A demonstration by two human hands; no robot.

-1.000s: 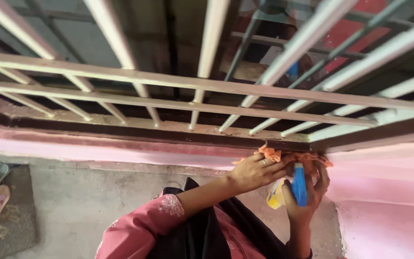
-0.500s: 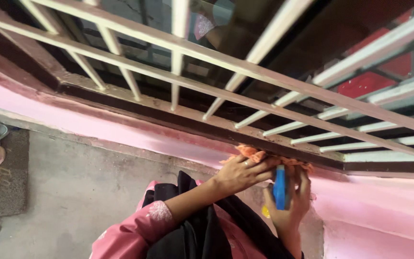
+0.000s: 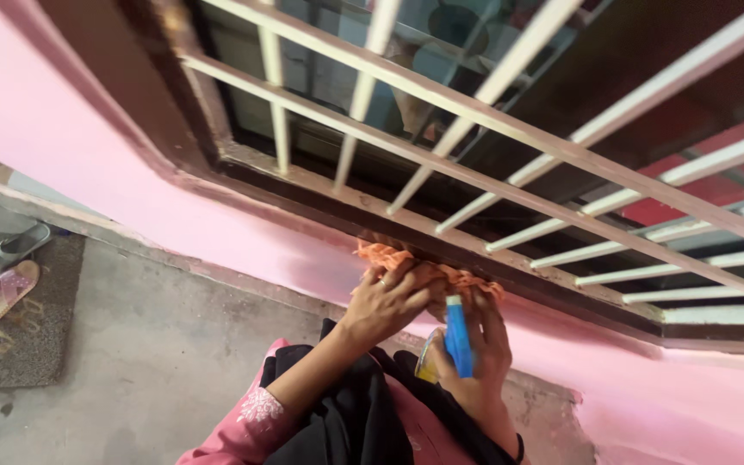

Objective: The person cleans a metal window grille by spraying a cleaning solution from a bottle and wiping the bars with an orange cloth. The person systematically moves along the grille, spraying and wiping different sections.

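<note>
Pressing an orange cloth point(image 3: 428, 269) on the window sill point(image 3: 320, 200), left hand point(image 3: 385, 301) grips it. Right hand point(image 3: 475, 349) holds a blue bottle point(image 3: 456, 336).

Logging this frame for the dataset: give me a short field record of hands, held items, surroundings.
left hand: pressing an orange cloth against the window sill
right hand: fingers wrapped around a blue-capped yellow bottle, just below the cloth
window: white barred grille in a dark frame, pink wall
floor: concrete, mat with two sandals at left
</note>
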